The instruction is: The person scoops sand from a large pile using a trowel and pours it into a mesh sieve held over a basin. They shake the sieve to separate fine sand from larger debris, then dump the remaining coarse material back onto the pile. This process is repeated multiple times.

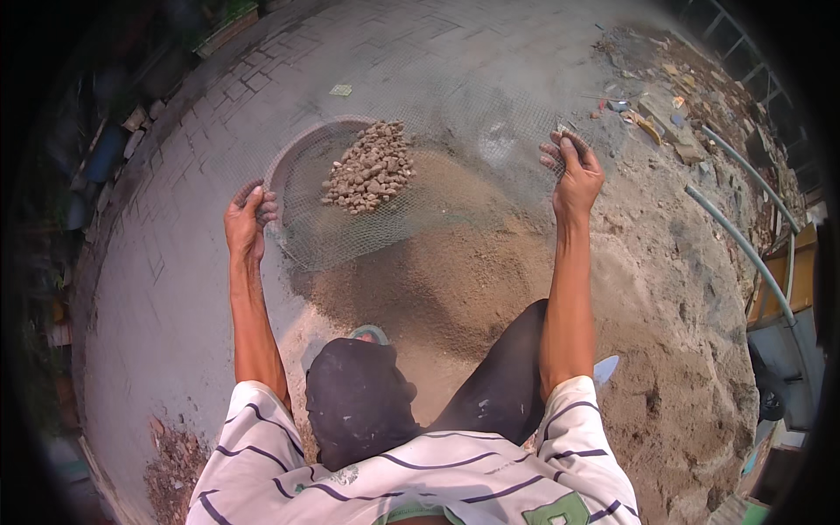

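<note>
A wire mesh sheet is stretched between my two hands above the ground. My left hand grips its left edge, fingers curled through or around the wire. My right hand pinches the far right part of the mesh between thumb and fingers. A heap of brown pebbles or clods lies on the mesh, nearer my left hand. Beneath and in front of it spreads a mound of fine brown sand. A curved, pale rim shows behind the mesh at the left; what it belongs to is unclear.
Coarser sand is banked on the right, with a pale, pointed blade beside my right forearm. Bent grey pipes and rubble lie farther right. Grey paving extends leftwards. My sandalled foot stands at the sand's near edge.
</note>
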{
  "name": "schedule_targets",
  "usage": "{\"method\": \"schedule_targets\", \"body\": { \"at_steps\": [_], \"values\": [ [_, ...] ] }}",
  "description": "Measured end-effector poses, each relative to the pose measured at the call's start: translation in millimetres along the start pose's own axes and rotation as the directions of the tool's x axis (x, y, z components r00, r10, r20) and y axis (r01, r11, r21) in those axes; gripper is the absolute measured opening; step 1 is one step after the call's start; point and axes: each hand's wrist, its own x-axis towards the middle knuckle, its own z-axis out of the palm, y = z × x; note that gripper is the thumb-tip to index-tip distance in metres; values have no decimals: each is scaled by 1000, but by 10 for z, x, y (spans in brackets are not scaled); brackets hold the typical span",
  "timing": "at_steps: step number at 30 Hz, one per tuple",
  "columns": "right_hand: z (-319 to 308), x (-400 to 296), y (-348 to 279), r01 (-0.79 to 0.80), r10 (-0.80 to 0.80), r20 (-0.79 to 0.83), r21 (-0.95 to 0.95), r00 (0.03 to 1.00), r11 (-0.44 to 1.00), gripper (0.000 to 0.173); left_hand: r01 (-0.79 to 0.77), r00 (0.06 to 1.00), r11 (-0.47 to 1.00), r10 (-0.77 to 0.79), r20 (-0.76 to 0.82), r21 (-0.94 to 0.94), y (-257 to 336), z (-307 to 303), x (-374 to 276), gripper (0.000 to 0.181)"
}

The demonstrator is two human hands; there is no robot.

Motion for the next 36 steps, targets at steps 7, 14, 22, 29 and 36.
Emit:
{"method": "schedule_targets", "body": {
  "at_steps": [7,14,22,29,36],
  "values": [
    [46,-53,58,-47,48,-20,9,999,999,19,17,999,1000,-17,33,-5,111,130,-35,28],
    [96,-159,105,-108,114,73,-83,991,991,18,39,999,995,-40,11,94,51,40,-144,25],
    [52,-60,70,-97,98,21,-78,995,992,19,61,998,998,-62,20,23,23,166,-171,26],
    [41,-130,112,-117,124,76,-82,989,990,21,99,995,995,-99,-17,20,-70,205,-211,27],
    [130,-180,163,-182,190,136,-71,972,981,22,24,999,998,-22,-46,50,-86,111,-145,27]
  ]
}}
